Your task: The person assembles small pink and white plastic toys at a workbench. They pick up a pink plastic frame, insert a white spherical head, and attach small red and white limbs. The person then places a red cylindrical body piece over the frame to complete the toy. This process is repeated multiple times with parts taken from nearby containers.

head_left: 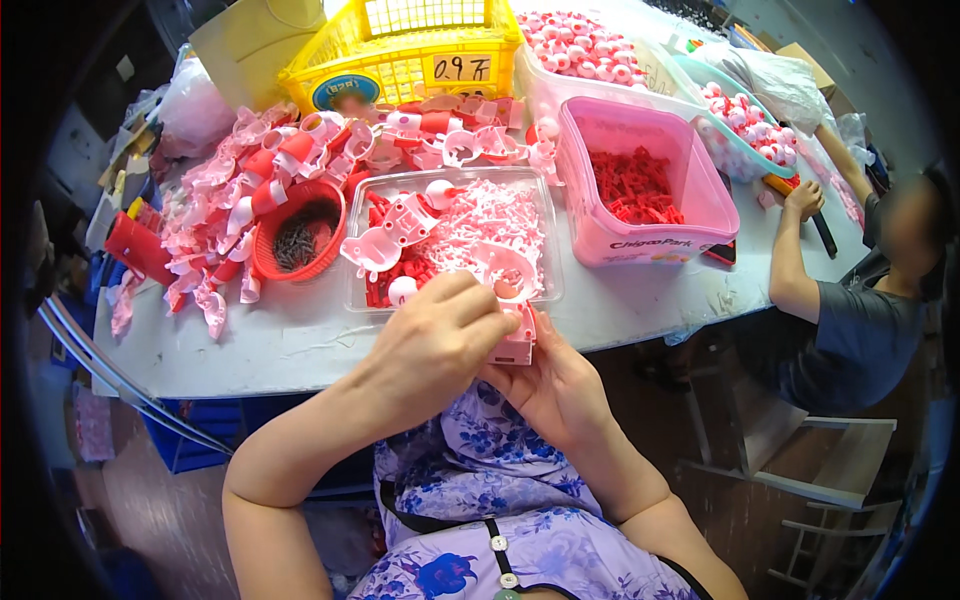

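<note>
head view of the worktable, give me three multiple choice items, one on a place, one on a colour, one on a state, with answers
1. Where does the round red plastic basket of dark screws stand?
A. left of the clear shallow plastic tray
B. inside the yellow slatted plastic crate
C. on the floor

2. What colour are the small parts in the deep pink plastic tub?
A. blue
B. red
C. green

3. How is the small pink plastic toy part held?
A. lying loose on the table
B. in one hand only
C. between the left hand and the right hand

Answers: 1 A, the basket sits on the table beside the tray's left edge. 2 B, a heap of red pieces lies in the tub. 3 C, both hands close on the part at the table edge.
</note>
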{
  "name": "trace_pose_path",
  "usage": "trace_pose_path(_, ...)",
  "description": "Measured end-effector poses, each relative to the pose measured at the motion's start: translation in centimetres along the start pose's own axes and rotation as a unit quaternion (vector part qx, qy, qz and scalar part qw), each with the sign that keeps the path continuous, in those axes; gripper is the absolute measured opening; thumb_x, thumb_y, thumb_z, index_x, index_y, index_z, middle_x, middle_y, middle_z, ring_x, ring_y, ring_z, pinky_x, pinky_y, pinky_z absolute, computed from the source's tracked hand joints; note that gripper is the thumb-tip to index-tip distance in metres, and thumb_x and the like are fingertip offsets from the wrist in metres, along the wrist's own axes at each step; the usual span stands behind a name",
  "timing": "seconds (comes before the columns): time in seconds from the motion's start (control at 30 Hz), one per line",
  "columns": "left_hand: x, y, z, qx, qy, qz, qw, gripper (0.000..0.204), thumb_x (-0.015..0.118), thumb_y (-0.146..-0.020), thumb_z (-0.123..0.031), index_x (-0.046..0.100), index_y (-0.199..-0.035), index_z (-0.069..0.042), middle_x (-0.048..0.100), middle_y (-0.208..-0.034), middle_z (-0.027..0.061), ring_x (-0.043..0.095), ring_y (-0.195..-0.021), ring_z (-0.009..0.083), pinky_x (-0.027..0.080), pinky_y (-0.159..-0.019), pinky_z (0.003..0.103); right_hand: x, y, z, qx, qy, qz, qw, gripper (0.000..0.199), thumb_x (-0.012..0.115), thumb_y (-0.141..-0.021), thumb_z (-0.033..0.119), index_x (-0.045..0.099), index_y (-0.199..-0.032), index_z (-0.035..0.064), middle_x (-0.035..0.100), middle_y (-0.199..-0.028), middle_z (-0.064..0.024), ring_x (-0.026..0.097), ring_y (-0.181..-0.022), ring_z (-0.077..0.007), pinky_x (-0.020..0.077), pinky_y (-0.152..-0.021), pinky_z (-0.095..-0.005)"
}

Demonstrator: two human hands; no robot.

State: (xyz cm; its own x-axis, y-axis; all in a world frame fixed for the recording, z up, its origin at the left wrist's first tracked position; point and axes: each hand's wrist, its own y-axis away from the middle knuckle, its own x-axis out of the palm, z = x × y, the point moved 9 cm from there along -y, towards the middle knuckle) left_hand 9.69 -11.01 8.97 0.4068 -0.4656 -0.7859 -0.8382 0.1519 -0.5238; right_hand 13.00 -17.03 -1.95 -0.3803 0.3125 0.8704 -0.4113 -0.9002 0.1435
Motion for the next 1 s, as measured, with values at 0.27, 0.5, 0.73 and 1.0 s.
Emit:
trace_pose_path(0.27, 0.7, 0.5, -1.0, -0.02, -0.001, 0.025, 0.999, 0.03, 0.06, -0.07, -0.004, 0.063, -0.098, 0.004, 0.058, -0.086, 0.0098, 0.056, -0.085, 0.0259, 0.048, -0.076, 0.035, -0.4, 0.9, 0.1, -0.006, -0.019, -0.002, 1.0, 0.038, 0.031, -0.105, 0.029, 0.037, -0.138, 0.0109, 0.051, -0.13, -0.0085, 0.052, -0.119, -0.0186, 0.0428, -0.103, -0.0361)
trace_pose_path(0.5, 1.0, 0.0, -1.0, -0.026, 0.048, 0.002, 0.998, 0.026, 0.064, -0.074, -0.001, 0.064, -0.1, 0.002, 0.059, -0.089, 0.0104, 0.058, -0.084, 0.0256, 0.05, -0.073, 0.035, -1.2, 1.4, 0.8, -0.018, -0.02, -0.003, 1.0, 0.042, 0.032, -0.105, 0.03, 0.032, -0.142, 0.01, 0.049, -0.132, -0.0104, 0.051, -0.12, -0.0207, 0.0417, -0.105, -0.0383)
trace_pose_path(0.73, -3.4, -0.6, 9.8, -0.224, 0.167, -0.151, 0.948, 0.018, 0.061, -0.088, 0.0, 0.069, -0.104, 0.001, 0.06, -0.088, 0.0036, 0.056, -0.08, 0.0084, 0.045, -0.071, 0.022, -0.5, 1.7, 3.1, -0.056, 0.002, 0.008, 0.998, 0.048, 0.03, -0.105, 0.029, 0.025, -0.145, 0.0045, 0.043, -0.138, -0.0243, 0.049, -0.124, -0.0313, 0.0389, -0.108, -0.0425)
trace_pose_path(1.0, -0.1, -0.7, 12.2, -0.214, 0.004, -0.039, 0.976, 0.015, 0.067, -0.086, -0.009, 0.069, -0.098, -0.001, 0.067, -0.09, 0.0098, 0.064, -0.08, 0.0182, 0.05, -0.07, 0.029, -1.4, 1.7, 3.1, -0.059, -0.013, -0.003, 0.998, 0.046, 0.028, -0.105, 0.027, 0.025, -0.145, 0.0054, 0.043, -0.138, -0.0243, 0.05, -0.123, -0.0308, 0.0401, -0.108, -0.0421)
